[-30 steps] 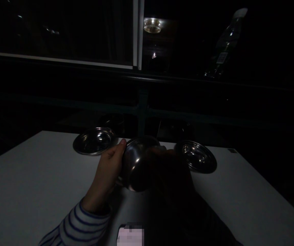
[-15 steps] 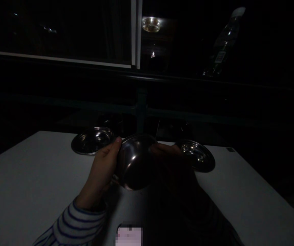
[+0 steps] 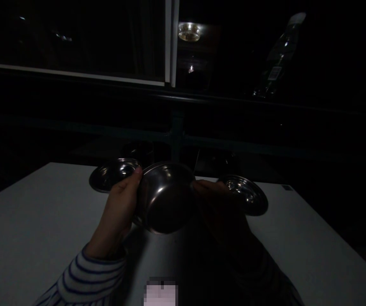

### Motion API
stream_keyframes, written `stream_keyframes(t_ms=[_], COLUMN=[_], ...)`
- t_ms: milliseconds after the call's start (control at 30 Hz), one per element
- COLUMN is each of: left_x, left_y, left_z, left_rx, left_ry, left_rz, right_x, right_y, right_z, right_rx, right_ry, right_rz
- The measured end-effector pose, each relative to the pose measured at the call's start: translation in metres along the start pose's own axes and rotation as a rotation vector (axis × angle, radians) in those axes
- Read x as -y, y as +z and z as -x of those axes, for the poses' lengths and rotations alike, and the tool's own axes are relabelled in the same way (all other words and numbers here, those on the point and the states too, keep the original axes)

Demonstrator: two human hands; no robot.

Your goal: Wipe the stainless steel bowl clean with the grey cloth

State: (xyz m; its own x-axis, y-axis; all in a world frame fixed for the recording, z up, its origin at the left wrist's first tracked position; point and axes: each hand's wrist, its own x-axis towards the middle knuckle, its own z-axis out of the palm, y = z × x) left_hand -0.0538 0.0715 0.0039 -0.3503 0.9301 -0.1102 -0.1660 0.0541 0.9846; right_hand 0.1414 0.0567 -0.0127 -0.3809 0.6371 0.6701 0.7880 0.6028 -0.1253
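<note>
A shiny metal bowl (image 3: 167, 199) is tilted above the middle of the table, its outside and base facing me. My left hand (image 3: 121, 204) grips its left side, thumb near the rim. Deep in shadow, my right hand (image 3: 221, 204) holds the bowl's right side; most of its fingers are hard to make out. Behind my left hand lies a shallow metal dish (image 3: 106, 176) with a wide rim. A similar metal dish (image 3: 250, 195) sits past my right hand, partly covered by it.
The white table (image 3: 42, 221) has its far edge just beyond the dishes. A blurred pixelated patch (image 3: 160, 293) lies at the near edge. Behind are a dark window with a pale frame (image 3: 170, 46) and a clear bottle (image 3: 280, 55) with a white cap.
The bowl has shifted a little to the left and turned slightly, and my left hand has moved left with it. My right hand stays at its right side. The dishes have not moved.
</note>
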Motion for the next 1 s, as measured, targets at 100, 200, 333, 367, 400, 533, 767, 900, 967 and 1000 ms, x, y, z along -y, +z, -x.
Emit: stream_keyframes(t_ms=[100,200,333,367,400,533,767,900,967,1000], left_x=[0.003,0.0042,-0.0001,-0.0009,-0.0013,0.0,-0.0033,-0.0019,-0.0019,-0.0024], left_y=[0.0028,0.0037,0.0004,0.0002,0.0005,0.0019,-0.0056,-0.0008,0.0001,-0.0004], left_z=[0.0022,0.0031,0.0018,0.0021,0.0028,0.005,-0.0024,0.0013,0.001,-0.0001], left_rx=[0.076,0.115,0.034,0.031,0.044,0.134,0.035,0.117,0.116,0.089], left_ry=[-0.029,-0.011,0.006,0.0,-0.007,-0.037,-0.005,-0.046,-0.051,-0.046], left_rz=[-0.063,-0.063,-0.009,-0.012,-0.024,-0.07,0.017,-0.003,0.011,0.027], right_x=[0.0043,0.0066,0.0044,0.0044,0.0049,0.0058,0.0022,0.0087,0.0087,0.0075], right_y=[0.0008,-0.0006,-0.0027,-0.0022,-0.0012,0.0032,0.0008,0.0015,0.0016,0.0014], right_z=[0.0031,0.0043,0.002,0.002,0.0025,0.0055,0.0028,0.0054,0.006,0.0057], right_rx=[-0.055,-0.092,-0.083,-0.097,-0.114,-0.112,-0.051,-0.168,-0.163,-0.159], right_ry=[-0.05,-0.085,-0.059,-0.057,-0.069,-0.181,-0.013,-0.086,-0.099,-0.089], right_rz=[-0.002,-0.029,-0.022,-0.005,0.015,0.073,-0.043,-0.002,-0.014,-0.016])
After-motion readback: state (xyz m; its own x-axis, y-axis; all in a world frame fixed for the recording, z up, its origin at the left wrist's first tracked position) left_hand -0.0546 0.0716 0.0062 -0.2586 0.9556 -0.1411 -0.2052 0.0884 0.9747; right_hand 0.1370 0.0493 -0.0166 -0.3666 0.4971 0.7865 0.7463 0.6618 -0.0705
